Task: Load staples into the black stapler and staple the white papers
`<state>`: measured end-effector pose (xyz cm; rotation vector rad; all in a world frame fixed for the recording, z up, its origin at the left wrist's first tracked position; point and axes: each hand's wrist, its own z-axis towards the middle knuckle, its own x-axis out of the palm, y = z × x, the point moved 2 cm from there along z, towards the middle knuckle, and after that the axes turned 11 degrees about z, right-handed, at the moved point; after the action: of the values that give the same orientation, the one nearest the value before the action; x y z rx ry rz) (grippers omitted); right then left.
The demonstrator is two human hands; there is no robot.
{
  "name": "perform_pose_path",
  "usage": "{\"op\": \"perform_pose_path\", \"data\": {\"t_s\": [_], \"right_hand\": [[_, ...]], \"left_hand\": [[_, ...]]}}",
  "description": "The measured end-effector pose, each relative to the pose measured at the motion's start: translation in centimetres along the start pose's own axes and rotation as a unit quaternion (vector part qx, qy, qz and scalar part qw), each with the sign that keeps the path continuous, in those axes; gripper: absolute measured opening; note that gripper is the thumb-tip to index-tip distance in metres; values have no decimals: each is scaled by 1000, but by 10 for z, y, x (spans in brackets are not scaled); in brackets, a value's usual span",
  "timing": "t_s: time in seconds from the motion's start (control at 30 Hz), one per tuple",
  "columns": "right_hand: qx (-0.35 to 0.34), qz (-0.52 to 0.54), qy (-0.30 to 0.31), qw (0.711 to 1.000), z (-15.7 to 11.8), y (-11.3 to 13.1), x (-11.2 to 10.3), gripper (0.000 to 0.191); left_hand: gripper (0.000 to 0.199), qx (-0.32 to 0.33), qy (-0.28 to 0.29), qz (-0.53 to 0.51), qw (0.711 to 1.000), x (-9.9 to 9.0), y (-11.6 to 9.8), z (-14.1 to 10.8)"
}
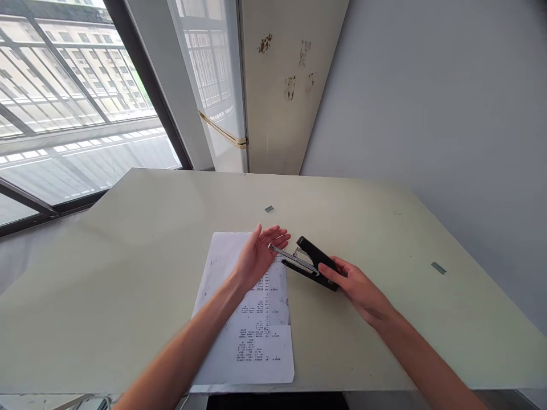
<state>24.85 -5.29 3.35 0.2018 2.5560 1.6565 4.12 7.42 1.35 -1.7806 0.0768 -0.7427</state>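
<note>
A black stapler (318,257) is held at its hinge end by my right hand (352,283), thumb on the near side and fingers behind. Its top cover is raised, and the metal staple channel stands apart from both cover and base. My left hand (259,256) is turned palm up with fingers stretched out, at the tip of the channel. Whether it touches the tip, or has anything small on the palm, I cannot tell. Beneath my left hand and forearm lies printed paper (273,356), its upper part partly covered.
The pale table (128,273) spreads wide on both sides. One small grey strip (269,209) lies beyond the paper, another grey strip (439,267) far to the right. Behind the table stand a fridge (277,125), a window (77,108) and a plain wall (427,97).
</note>
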Motion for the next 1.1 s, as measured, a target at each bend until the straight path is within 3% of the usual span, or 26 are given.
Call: {"op": "perform_pose_path", "data": {"t_s": [0.17,0.3,0.47,0.63,0.83,0.97,1.1], "right_hand": [[103,149,100,978,4,10,31,47],[139,187,112,966,11,16,41,39],[138,162,114,970,12,16,45,40],[86,116,103,984,8,23,36,44],[-43,-18,-16,999,7,40,13,47],[-50,-25,-33,998,13,36,11,47],[-44,-35,-33,998,19,29,15,48]], "left_hand": [[39,-16,-8,-91,996,-2,-7,-4],[35,-27,-30,-144,989,-4,-10,-6],[30,4,-56,-103,993,-12,-11,-3],[29,23,-109,-40,993,-25,-11,1],[36,35,-126,51,990,-14,-12,-8],[58,21,-136,200,970,-4,-12,-17],[57,37,-126,301,945,-2,-14,-19]]}}
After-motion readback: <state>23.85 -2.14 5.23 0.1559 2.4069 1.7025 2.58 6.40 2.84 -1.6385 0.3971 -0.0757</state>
